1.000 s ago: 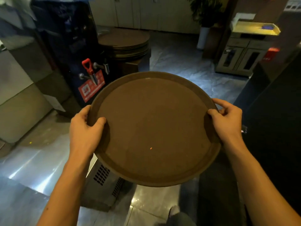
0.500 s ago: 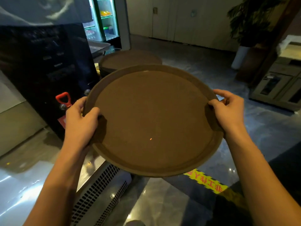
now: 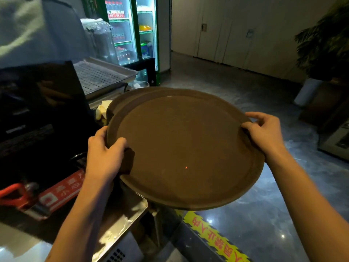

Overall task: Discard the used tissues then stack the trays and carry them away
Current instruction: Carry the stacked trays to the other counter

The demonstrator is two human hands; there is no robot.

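I hold a round brown tray point(image 3: 185, 148) level in front of me with both hands. My left hand point(image 3: 103, 154) grips its left rim, thumb on top. My right hand point(image 3: 264, 133) grips the right rim. Just behind and under the held tray, a stack of matching brown trays point(image 3: 130, 97) rests on the steel counter, and only its far left rim shows. The held tray overlaps this stack. A tiny orange speck lies on the tray's surface. No tissues are in view.
A dark drinks dispenser point(image 3: 37, 114) with a red tap handle point(image 3: 13, 193) stands at the left on the steel counter point(image 3: 120, 220). A perforated metal tray point(image 3: 102, 76) lies behind, then a lit drinks fridge point(image 3: 132, 35). Yellow warning tape point(image 3: 213, 237) marks the floor.
I have walked closer to the counter. The held tray has moved forward over the stack of trays, which was farther off before. Both hands keep the same grip.
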